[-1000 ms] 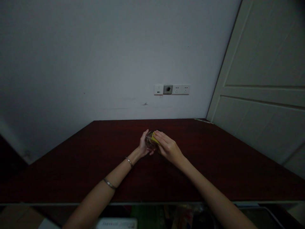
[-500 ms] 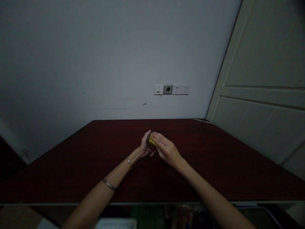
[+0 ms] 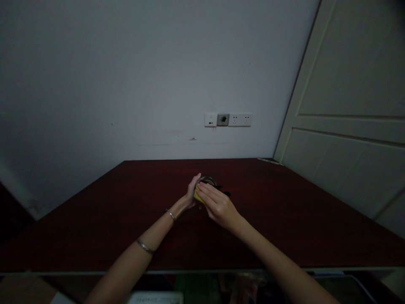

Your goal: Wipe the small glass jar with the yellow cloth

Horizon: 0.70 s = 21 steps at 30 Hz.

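Observation:
Over the middle of the table, my left hand [image 3: 191, 192] is wrapped around the left side of a dark, round-rimmed container [image 3: 208, 179]. Its curved rim shows above my fingers, and black parts stick out to the right. Much of its body is hidden, so its exact kind is unclear. My right hand [image 3: 219, 204] is closed over a yellow sponge-like pad [image 3: 198, 195], pressing it to the container's near side. The fingers of my left hand are partly covered by the pad and my right hand.
The dark red tabletop [image 3: 126, 215] reaches a pale wall with sockets [image 3: 240, 120]. A panelled door [image 3: 348, 109] stands at the right. Below the front edge lie a white box-like item [image 3: 155, 297], something green [image 3: 196, 289] and a dark tray-like object [image 3: 344, 287].
My right hand and the yellow pad have shifted slightly down and left. More of the container's rim and the black parts at its right now show. My left hand has barely moved.

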Available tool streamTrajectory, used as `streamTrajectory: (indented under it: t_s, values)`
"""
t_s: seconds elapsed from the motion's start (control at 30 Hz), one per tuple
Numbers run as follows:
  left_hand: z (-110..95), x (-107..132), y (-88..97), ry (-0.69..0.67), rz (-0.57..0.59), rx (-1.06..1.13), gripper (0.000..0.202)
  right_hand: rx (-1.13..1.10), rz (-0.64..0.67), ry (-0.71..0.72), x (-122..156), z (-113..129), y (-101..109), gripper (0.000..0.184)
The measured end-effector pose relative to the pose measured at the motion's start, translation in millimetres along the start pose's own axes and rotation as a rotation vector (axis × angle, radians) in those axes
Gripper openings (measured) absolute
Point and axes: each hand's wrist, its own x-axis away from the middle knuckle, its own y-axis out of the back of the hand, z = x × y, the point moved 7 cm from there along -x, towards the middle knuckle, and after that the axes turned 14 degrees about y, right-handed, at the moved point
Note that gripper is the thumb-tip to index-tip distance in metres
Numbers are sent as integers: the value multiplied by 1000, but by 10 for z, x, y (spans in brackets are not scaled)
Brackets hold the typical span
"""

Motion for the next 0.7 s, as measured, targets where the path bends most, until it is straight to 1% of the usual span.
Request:
streamTrajectory:
  t_s: [0.07,0.2,0.3,0.37,0.5,0.53,0.6,0.7]
  values:
    - [11,7,-11,20,18,-40,55,13,-25,-16,5,-30,30,48]
    - [9,13,27,25,55,-85,60,43,-73,-68,68,-129,79,53]
    - [-6,-3,60,24,62,-79,61,47,-72,-89,103,-139,73,53]
    - [-25,-30,79,15,39,-40,59,39,-50,-85,100,-102,43,50]
    - [-77,-87,142,-78,-63,142,45,37,-14,-70,73,-24,-43,46]
    - [-68,-100,145,-80,-73,157,43,46,-12,-65,71,-19,-60,46]
    - [-1,-126,111,-11,-41,91,45,66,-19,-54,77,-32,-80,43]
    - [113,-120,58,104,36,-77,54,82,-41,-58,105,-107,-64,41]
